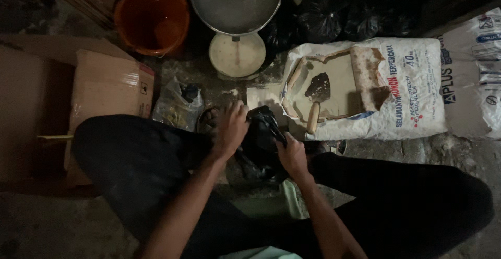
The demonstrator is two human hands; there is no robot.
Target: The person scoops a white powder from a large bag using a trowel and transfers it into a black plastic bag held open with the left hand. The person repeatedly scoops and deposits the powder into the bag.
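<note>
- My left hand point(231, 128) and right hand point(292, 154) both clench the black plastic bag point(261, 144), which sits on the floor between my knees.
- The bag's neck looks gathered, not yet tied, as far as I can judge.
- The cut-open powder sack point(365, 89) with a trowel point(315, 100) lies just ahead.
- The scale point(237, 53) and orange bucket point(151, 16) wait behind.

Glossy black plastic bag point(259, 139); dull metal pan point(236, 1); matt cardboard box point(107, 89); rough floor point(57, 227).

Both hands — left hand point(231, 128), right hand point(292, 155) — grip a black plastic bag point(261, 144), opened powder sack point(365, 89) just beyond
</note>
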